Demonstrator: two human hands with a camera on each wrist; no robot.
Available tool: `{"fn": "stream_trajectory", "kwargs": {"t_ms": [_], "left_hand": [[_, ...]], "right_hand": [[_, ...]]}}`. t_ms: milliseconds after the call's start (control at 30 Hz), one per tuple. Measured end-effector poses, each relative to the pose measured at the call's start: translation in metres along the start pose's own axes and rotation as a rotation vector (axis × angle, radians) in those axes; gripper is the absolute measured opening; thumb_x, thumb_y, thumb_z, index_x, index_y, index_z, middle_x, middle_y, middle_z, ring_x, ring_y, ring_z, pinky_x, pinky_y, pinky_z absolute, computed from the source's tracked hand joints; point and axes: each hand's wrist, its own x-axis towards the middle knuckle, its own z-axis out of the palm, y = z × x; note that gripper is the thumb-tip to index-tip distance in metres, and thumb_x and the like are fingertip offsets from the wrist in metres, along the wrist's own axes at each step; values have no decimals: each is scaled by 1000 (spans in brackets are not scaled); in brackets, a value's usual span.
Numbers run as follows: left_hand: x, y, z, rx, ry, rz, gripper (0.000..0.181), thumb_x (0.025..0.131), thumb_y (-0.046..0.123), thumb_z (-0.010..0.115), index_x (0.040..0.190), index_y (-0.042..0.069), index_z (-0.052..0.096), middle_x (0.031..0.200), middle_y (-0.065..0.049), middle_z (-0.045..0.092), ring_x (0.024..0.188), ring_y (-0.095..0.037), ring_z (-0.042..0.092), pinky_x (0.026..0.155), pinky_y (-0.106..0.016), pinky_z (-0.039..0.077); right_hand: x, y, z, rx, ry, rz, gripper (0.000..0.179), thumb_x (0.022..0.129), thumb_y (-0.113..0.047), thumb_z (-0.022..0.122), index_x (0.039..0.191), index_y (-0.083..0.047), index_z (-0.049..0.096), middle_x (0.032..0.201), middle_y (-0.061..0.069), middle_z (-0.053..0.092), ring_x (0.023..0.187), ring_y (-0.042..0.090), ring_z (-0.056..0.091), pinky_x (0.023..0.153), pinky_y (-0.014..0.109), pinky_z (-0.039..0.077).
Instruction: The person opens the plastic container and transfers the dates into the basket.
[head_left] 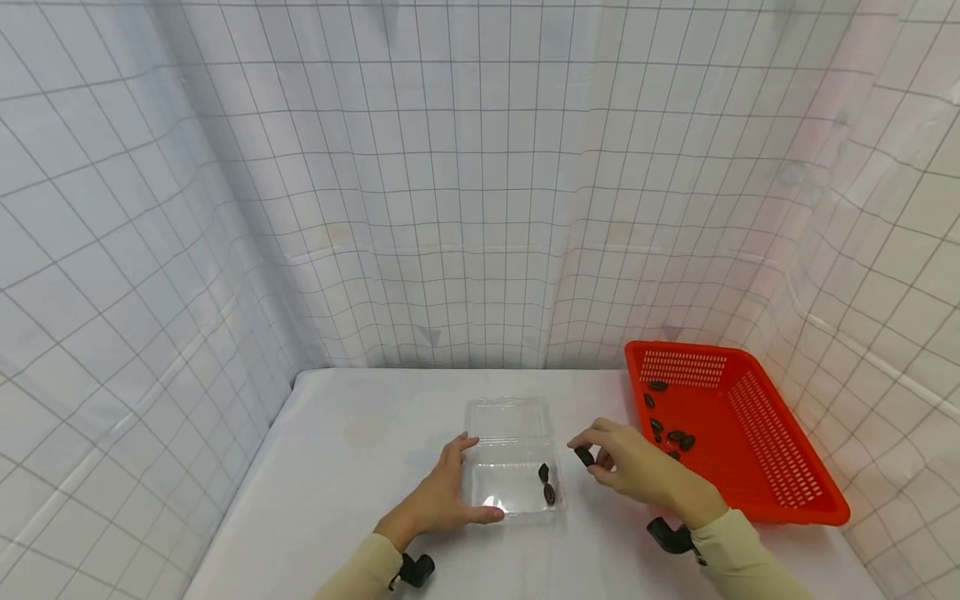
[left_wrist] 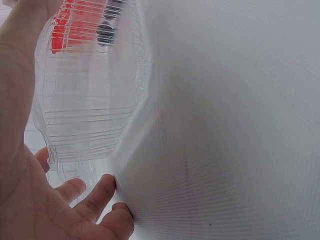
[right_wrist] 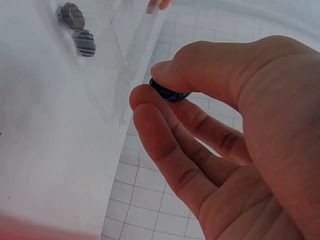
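Observation:
A clear plastic clamshell box [head_left: 498,487] lies on the table with its lid [head_left: 508,418] folded back. My left hand [head_left: 438,496] holds its left side, thumb along the near edge and fingers at the hinge side. Two dark, ridged oval pieces [head_left: 549,494] lie inside, along the right wall; they show again as striped pieces [right_wrist: 84,43] in the right wrist view. Just right of the box, my right hand [head_left: 630,467] pinches another dark oval piece [head_left: 584,456] between thumb and fingertips. The fingers partly cover this piece [right_wrist: 172,94] in the right wrist view.
At the right stands a red plastic basket [head_left: 795,417] with slotted walls; several more dark oval pieces [head_left: 677,436] lie along its left side. A white cloth covers the table [head_left: 322,492]. Grid-patterned white curtains [head_left: 480,208] enclose the back and both sides.

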Motion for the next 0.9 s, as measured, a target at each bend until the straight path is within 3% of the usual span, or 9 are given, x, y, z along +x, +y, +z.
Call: {"fn": "stream_trajectory", "kwargs": {"t_ms": [900], "left_hand": [[-2,3,1,0,16,9,135,80,52,108,178,4,28,189,-28,28,165,-52,50,131,-72,46]], "right_hand": [[-24,23,-37,-37,118,37,42,96,7,89,134,-8,82,113,5,76,88,2,68,77,21,65]]}}
